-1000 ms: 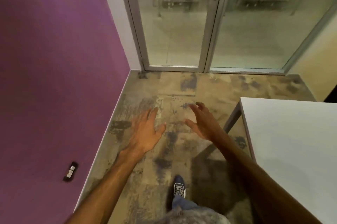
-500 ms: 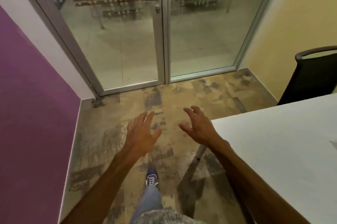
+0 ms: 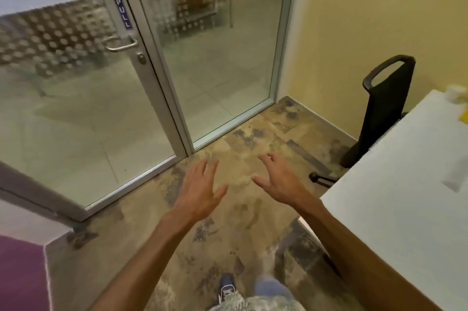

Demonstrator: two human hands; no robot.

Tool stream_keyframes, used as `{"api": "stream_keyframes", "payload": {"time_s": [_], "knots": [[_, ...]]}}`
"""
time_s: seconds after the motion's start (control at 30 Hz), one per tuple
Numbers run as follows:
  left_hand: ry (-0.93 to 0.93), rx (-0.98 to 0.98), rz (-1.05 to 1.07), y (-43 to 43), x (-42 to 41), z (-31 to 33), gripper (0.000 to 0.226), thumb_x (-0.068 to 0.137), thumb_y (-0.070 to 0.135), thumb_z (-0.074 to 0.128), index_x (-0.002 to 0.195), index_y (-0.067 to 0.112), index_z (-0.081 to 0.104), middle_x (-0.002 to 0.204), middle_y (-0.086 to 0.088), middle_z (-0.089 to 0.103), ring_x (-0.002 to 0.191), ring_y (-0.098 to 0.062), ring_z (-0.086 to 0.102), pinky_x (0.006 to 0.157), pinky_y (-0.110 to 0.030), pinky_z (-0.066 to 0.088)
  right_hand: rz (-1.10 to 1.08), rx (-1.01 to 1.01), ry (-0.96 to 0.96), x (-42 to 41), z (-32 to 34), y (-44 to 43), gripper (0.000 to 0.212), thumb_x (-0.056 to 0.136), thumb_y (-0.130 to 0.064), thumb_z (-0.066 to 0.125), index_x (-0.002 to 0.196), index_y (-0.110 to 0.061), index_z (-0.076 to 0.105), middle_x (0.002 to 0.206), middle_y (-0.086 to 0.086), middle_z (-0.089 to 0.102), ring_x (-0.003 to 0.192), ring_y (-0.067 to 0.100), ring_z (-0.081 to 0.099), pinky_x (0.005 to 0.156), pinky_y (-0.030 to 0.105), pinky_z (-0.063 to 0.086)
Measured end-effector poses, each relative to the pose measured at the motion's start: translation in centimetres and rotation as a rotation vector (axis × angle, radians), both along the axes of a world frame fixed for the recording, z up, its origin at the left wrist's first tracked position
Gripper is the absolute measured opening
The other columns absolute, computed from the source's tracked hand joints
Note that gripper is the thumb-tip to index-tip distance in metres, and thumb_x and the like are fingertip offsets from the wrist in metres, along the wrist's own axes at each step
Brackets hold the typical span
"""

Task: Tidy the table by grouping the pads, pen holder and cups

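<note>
My left hand and my right hand are held out in front of me above the carpeted floor, both empty with fingers spread. The white table lies to my right; my right forearm passes over its near corner. At the table's far right edge, blurred, sit a yellow pad and a pale object I cannot identify. A faint flat shape lies on the tabletop, too blurred to name. No pen holder or cups show clearly.
A black office chair stands at the table's far end against the yellow wall. Glass doors with a handle and a PULL sign fill the left and middle. A purple wall is at lower left.
The view has swung to the right: the purple wall has slid out to the left, the chair and more of the table have come into view. Both hands stay open in front.
</note>
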State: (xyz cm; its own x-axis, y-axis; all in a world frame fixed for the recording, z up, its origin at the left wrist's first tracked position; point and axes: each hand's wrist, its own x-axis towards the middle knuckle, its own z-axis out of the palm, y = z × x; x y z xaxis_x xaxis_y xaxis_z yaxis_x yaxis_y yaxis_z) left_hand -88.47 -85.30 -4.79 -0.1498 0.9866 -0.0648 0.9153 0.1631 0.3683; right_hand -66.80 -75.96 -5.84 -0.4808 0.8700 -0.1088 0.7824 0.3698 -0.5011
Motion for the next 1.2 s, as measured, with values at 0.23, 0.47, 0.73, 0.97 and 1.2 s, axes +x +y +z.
{"api": "stream_keyframes", "payload": {"time_s": [0.23, 0.47, 0.73, 0.97, 1.2], "knots": [[-0.026, 0.018, -0.137, 10.4, -3.1, -0.1, 0.075, 0.092, 0.059, 0.046, 0.153, 0.028, 0.015, 0.162, -0.005, 0.014, 0.149, -0.023, 0.013, 0.121, -0.044, 0.019, -0.110, 0.019, -0.007, -2.3, 0.8, 7.9, 0.062, 0.094, -0.045, 0.059, 0.147, -0.020, 0.038, 0.152, 0.010, 0.035, 0.138, 0.026, 0.038, 0.111, 0.038, 0.037], [-0.019, 0.044, -0.259, 23.8, -3.1, 0.2, 0.074, 0.093, 0.055, 0.046, 0.155, 0.026, 0.017, 0.162, -0.007, 0.017, 0.149, -0.023, 0.014, 0.120, -0.046, 0.022, -0.252, 0.036, 0.039, -2.7, 0.5, 18.5, 0.063, 0.095, -0.044, 0.057, 0.149, -0.019, 0.037, 0.152, 0.008, 0.036, 0.139, 0.025, 0.037, 0.114, 0.043, 0.035], [0.017, 0.055, -0.429, 42.3, -0.6, 0.7, 0.074, 0.092, 0.054, 0.048, 0.153, 0.023, 0.021, 0.158, -0.005, 0.026, 0.146, -0.022, 0.023, 0.116, -0.043, 0.028, -0.392, 0.069, 0.077, 0.9, 0.3, 33.0, 0.060, 0.094, -0.048, 0.054, 0.146, -0.021, 0.039, 0.144, 0.002, 0.040, 0.130, 0.021, 0.045, 0.106, 0.044, 0.042], [-0.036, 0.062, -0.532, 56.0, 3.7, 0.5, 0.077, 0.090, 0.059, 0.045, 0.153, 0.026, 0.018, 0.160, -0.008, 0.022, 0.148, -0.023, 0.019, 0.117, -0.044, 0.028, -0.523, 0.067, 0.058, 5.6, 0.9, 42.8, 0.063, 0.094, -0.048, 0.054, 0.148, -0.021, 0.037, 0.152, 0.006, 0.036, 0.138, 0.023, 0.039, 0.111, 0.041, 0.037], [-0.038, 0.094, -0.740, 69.0, 10.4, 0.7, 0.076, 0.091, 0.059, 0.046, 0.154, 0.026, 0.019, 0.160, -0.009, 0.022, 0.148, -0.025, 0.019, 0.118, -0.045, 0.025, -0.728, 0.084, 0.117, 10.8, 2.0, 51.1, 0.063, 0.095, -0.047, 0.055, 0.149, -0.020, 0.037, 0.150, 0.001, 0.038, 0.136, 0.020, 0.042, 0.111, 0.043, 0.038]]}}
